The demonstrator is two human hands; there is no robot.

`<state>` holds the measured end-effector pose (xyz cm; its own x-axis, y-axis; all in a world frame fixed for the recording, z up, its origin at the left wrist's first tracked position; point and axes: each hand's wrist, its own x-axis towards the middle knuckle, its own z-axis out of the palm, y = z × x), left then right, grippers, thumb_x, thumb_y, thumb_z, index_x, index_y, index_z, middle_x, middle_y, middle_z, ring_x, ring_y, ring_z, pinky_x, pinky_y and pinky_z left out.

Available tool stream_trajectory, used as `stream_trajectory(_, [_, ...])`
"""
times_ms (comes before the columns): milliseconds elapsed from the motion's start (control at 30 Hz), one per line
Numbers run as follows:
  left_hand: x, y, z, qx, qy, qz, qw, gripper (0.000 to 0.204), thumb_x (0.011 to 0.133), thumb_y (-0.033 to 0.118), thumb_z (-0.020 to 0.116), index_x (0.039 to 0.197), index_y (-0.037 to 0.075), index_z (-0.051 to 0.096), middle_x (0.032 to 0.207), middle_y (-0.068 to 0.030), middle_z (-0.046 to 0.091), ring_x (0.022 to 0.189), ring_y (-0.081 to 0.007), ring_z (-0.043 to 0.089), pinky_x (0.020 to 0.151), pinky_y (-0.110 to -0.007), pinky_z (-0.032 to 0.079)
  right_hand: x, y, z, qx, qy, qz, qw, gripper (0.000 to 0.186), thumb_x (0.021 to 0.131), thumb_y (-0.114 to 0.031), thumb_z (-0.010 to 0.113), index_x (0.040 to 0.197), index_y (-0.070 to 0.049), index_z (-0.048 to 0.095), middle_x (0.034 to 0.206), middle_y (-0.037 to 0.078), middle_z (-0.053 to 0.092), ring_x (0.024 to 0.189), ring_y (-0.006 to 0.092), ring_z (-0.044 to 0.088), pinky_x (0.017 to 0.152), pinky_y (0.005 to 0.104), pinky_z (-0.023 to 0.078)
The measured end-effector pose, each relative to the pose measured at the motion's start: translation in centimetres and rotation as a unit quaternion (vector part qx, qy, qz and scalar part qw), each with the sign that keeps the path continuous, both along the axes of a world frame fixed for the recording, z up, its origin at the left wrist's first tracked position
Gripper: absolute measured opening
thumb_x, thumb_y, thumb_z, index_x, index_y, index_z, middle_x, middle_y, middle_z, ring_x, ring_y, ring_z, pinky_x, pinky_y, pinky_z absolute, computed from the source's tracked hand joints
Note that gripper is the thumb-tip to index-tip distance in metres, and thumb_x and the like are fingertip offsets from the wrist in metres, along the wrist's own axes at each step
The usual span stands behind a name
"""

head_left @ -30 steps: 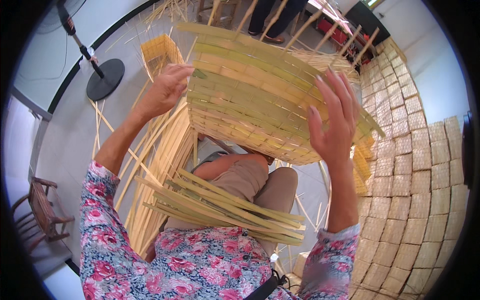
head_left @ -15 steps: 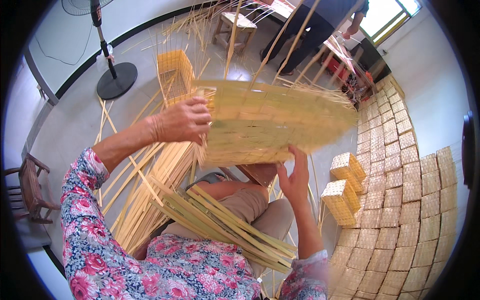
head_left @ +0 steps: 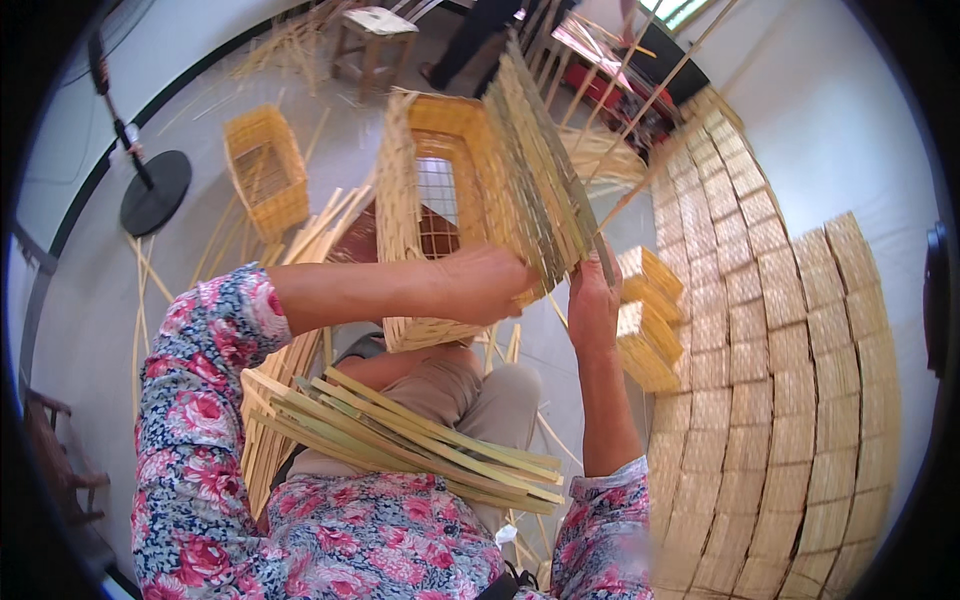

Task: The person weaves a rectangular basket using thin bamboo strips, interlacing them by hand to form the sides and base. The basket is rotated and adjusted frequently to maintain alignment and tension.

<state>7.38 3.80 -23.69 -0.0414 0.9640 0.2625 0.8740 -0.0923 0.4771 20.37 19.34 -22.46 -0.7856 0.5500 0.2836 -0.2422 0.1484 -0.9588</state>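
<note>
I hold a half-woven bamboo basket (head_left: 470, 190) in front of me, turned so its open mouth faces left and its woven bottom faces right. My left hand (head_left: 490, 285) grips its lower rim. My right hand (head_left: 593, 300) holds the bottom edge, where loose strip ends stick out. A bundle of flat green-yellow bamboo strips (head_left: 400, 435) lies across my lap, above my floral sleeves.
A finished yellow basket (head_left: 265, 170) sits on the floor to the left. Stacked woven baskets (head_left: 790, 350) fill the right wall, two more (head_left: 650, 320) lie near my right hand. Loose strips litter the floor. A fan base (head_left: 155, 190), a wooden stool (head_left: 375, 30) and a standing person are behind.
The basket has been rotated from bottom-up to on its side, its opening now showing. My left hand moved to the lower rim and my right hand rose to the bottom edge.
</note>
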Motion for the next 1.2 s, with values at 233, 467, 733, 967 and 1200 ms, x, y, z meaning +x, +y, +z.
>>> stream_trajectory(233, [-1.5, 1.2, 7.3, 0.392, -0.062, -0.030, 0.917, 0.034, 0.088, 0.008, 0.074, 0.122, 0.007, 0.066, 0.111, -0.0143, 0.070, 0.085, -0.0366, 0.071, 0.078, -0.043, 0.057, 2.8, 2.8, -1.1, -0.151, 0.049, 0.062, 0.985, 0.046, 0.111, -0.031, 0.051, 0.144, 0.000, 0.055, 0.139, 0.012, 0.062, 0.126, 0.0213, 0.060, 0.109, 0.0367, 0.045])
stream_trajectory(467, [-2.6, 4.8, 9.1, 0.253, 0.034, -0.151, 0.955, 0.018, 0.090, 0.013, 0.075, 0.105, 0.003, 0.074, 0.091, -0.0131, 0.072, 0.084, -0.0318, 0.072, 0.076, -0.041, 0.056, 2.2, 1.5, 0.5, -0.082, 0.074, 0.115, 0.987, 0.078, 0.107, -0.057, 0.049, 0.154, 0.005, 0.041, 0.152, 0.013, 0.051, 0.144, 0.0231, 0.043, 0.122, 0.0421, 0.029])
stream_trajectory(733, [-2.2, 4.6, 10.2, 0.208, 0.037, -0.154, 0.965, 0.010, 0.086, 0.007, 0.076, 0.094, 0.001, 0.075, 0.081, -0.0133, 0.069, 0.078, -0.0317, 0.070, 0.073, -0.041, 0.054, 3.1, 0.8, 0.7, -0.070, 0.124, 0.177, 0.974, 0.054, 0.109, -0.042, 0.053, 0.149, -0.005, 0.053, 0.151, 0.002, 0.054, 0.142, 0.0136, 0.045, 0.120, 0.0378, 0.032])
stream_trajectory(967, [-2.1, 4.3, 9.2, 0.286, 0.039, -0.134, 0.948, 0.008, 0.083, 0.006, 0.076, 0.088, 0.001, 0.074, 0.071, -0.0139, 0.065, 0.070, -0.0341, 0.067, 0.063, -0.043, 0.051, 3.4, -1.1, 1.4, 0.023, 0.091, 0.024, 0.995, 0.050, 0.107, -0.028, 0.063, 0.146, 0.003, 0.055, 0.136, 0.008, 0.065, 0.126, 0.0156, 0.059, 0.112, 0.0337, 0.043])
stream_trajectory(1200, [-2.4, 4.7, 9.8, 0.282, 0.043, -0.154, 0.946, 0.011, 0.090, 0.008, 0.069, 0.084, -0.001, 0.071, 0.070, -0.0161, 0.065, 0.068, -0.0353, 0.066, 0.062, -0.044, 0.051, 2.1, -3.6, 1.9, 0.075, 0.128, -0.117, 0.982, 0.036, 0.108, -0.021, 0.063, 0.133, 0.004, 0.064, 0.120, 0.006, 0.070, 0.110, 0.0101, 0.063, 0.099, 0.0273, 0.049])
